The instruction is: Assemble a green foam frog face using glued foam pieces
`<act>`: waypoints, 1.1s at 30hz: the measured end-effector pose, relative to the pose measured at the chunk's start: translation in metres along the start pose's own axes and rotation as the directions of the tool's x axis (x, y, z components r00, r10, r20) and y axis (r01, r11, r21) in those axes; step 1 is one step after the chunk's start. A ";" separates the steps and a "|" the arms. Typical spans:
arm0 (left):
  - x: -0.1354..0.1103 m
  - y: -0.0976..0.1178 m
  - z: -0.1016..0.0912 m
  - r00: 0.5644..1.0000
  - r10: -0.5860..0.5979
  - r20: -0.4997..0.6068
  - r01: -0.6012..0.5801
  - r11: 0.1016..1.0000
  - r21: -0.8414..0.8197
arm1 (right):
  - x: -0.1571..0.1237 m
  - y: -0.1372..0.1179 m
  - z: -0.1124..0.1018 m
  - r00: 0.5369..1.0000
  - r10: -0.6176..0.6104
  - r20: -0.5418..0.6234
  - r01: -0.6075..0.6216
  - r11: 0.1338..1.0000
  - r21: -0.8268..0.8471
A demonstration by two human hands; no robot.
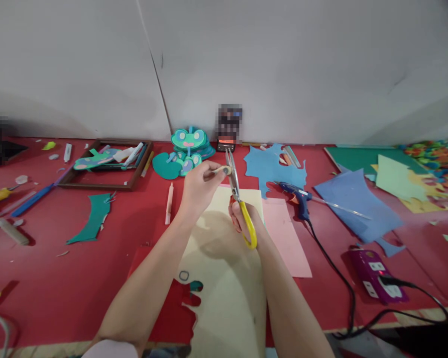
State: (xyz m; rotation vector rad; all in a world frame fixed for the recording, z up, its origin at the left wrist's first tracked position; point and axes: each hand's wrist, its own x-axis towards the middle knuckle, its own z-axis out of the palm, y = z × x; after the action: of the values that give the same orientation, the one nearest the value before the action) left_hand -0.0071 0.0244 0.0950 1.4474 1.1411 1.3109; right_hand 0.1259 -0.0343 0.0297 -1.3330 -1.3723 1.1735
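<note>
My right hand (pixel 240 215) is closed round the yellow handles of a pair of scissors (pixel 236 191), blades pointing up and away. My left hand (pixel 198 186) pinches a small cream piece (pixel 223 170) right at the blades. Both hands hover above a cream foam sheet (pixel 227 278) lying on the red table (pixel 59 278). A pink sheet (pixel 287 236) lies to the right of the cream one.
A blue glue gun (pixel 297 195) with a black cable lies to the right, near blue foam scraps (pixel 353 204) and a purple power strip (pixel 377 276). Green frog cut-outs (pixel 188 146) and a wooden frame with pens (pixel 108 163) sit at the back. A green scrap (pixel 95 216) lies to the left.
</note>
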 end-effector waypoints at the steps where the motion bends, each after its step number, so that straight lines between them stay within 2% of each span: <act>1: 0.000 0.000 -0.001 1.000 -0.009 0.012 0.009 1.000 -0.001 | 0.000 0.000 -0.001 1.000 -0.004 0.018 0.005 1.000 -0.026; 9: 0.002 0.006 -0.008 0.995 -0.030 0.091 0.031 1.000 -0.005 | 0.000 0.000 -0.006 0.991 -0.079 0.108 0.086 0.995 -0.059; 16: 0.003 0.003 -0.010 0.995 0.024 0.092 -0.027 0.999 0.040 | -0.001 0.004 -0.004 0.994 -0.045 0.096 0.051 0.997 -0.052; 29: 0.004 0.001 -0.010 0.994 0.020 0.105 -0.020 1.000 -0.001 | -0.001 0.004 -0.004 0.997 -0.006 0.070 0.009 0.999 -0.042; 33: 0.005 0.000 -0.010 0.996 0.011 0.093 -0.012 1.000 0.008 | 0.000 0.003 -0.004 0.999 0.003 0.050 0.001 0.996 -0.087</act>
State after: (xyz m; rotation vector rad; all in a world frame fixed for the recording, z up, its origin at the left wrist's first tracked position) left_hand -0.0168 0.0292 0.0968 1.5077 1.0802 1.2351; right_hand 0.1303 -0.0340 0.0280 -1.3735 -1.4739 1.1664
